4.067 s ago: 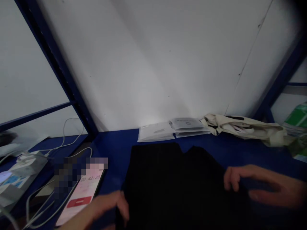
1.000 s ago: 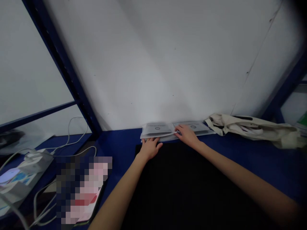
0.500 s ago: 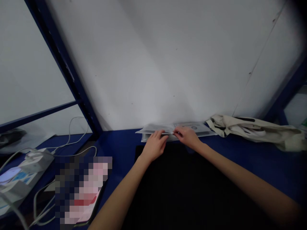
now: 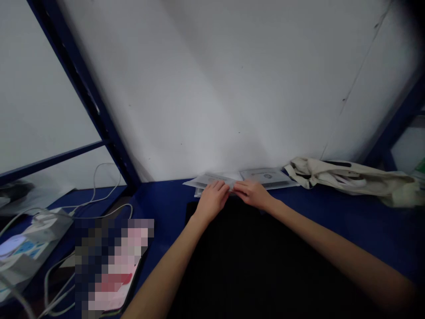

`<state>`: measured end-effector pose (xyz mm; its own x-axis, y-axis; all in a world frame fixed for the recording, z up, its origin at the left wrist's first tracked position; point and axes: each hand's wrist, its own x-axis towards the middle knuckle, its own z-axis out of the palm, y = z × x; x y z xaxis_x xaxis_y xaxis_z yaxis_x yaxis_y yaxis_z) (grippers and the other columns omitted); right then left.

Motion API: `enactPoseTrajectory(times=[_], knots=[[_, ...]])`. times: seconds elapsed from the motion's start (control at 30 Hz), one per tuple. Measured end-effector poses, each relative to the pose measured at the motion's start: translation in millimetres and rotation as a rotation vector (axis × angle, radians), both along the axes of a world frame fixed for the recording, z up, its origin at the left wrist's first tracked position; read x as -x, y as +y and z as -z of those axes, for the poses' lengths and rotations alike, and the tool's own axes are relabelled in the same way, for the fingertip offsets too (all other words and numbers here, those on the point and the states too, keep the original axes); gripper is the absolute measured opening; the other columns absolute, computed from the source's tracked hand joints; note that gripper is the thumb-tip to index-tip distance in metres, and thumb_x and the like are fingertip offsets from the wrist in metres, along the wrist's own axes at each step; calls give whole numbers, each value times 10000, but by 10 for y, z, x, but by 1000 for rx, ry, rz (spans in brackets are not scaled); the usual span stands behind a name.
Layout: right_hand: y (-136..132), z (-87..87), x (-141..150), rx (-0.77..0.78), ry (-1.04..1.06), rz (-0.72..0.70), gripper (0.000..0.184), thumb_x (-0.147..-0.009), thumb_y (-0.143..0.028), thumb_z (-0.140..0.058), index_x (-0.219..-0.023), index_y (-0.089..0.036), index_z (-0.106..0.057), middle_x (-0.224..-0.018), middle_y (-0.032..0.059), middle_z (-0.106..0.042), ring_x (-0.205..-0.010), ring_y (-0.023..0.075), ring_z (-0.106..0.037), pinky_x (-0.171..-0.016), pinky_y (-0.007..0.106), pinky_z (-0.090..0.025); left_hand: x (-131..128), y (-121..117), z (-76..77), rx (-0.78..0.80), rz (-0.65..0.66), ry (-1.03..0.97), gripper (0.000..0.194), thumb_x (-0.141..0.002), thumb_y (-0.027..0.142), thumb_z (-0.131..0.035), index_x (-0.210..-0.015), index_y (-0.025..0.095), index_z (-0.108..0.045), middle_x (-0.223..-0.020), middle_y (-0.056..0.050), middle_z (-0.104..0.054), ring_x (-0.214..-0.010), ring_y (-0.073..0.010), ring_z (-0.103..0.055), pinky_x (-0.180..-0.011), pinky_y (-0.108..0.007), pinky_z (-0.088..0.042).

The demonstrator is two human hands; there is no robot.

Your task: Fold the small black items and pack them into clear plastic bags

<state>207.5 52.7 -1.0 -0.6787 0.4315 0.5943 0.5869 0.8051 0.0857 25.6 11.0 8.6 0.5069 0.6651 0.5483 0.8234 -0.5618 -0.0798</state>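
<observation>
My left hand [image 4: 212, 201] has its fingers curled over the near edge of a flat, translucent plastic packet [image 4: 207, 178] with print on it. Close beside it, my right hand [image 4: 251, 193] pinches the same packet's right front corner, fingertips pressed together. The hands nearly meet. A second flat plastic packet [image 4: 267, 176], bearing a dark round mark, lies behind my right hand against the wall. Under my forearms spreads a large black thing [image 4: 252, 261], too dark to make out.
A crumpled cream cloth bag [image 4: 345, 179] lies on the blue table [image 4: 159, 201] at the right. A phone [image 4: 122, 283], partly pixelated, lies at the left, near white cables [image 4: 56, 305] and a power strip [image 4: 33, 248]. A white wall [image 4: 212, 88] rises behind.
My right hand has moved slightly left and down, closer to my left hand. The packet's front edge, raised earlier, is lower now and more covered by my fingers.
</observation>
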Motion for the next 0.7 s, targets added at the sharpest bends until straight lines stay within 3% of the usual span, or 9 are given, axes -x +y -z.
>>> enactPoseTrajectory(times=[0.47,0.7], knots=[[324,-3,-383,33,178,240,224,-868,-281,-417,-729,-208,-576,-693,16,-619,-589,150,-517,-535,247,-292,675,165,-32,-62,-279,60,95,-855,182,-439,-894,183,-525,-904,-59,-548,-887,-207,-485,-758,-324,-397],[344,83,-474,94,213,308,222,-854,-301,-411,-714,-202,-553,-692,28,-607,-598,161,-517,-536,248,-298,666,139,11,-12,-239,79,162,-834,121,-412,-953,188,-500,-932,-43,-545,-909,-179,-494,-778,-280,-420]])
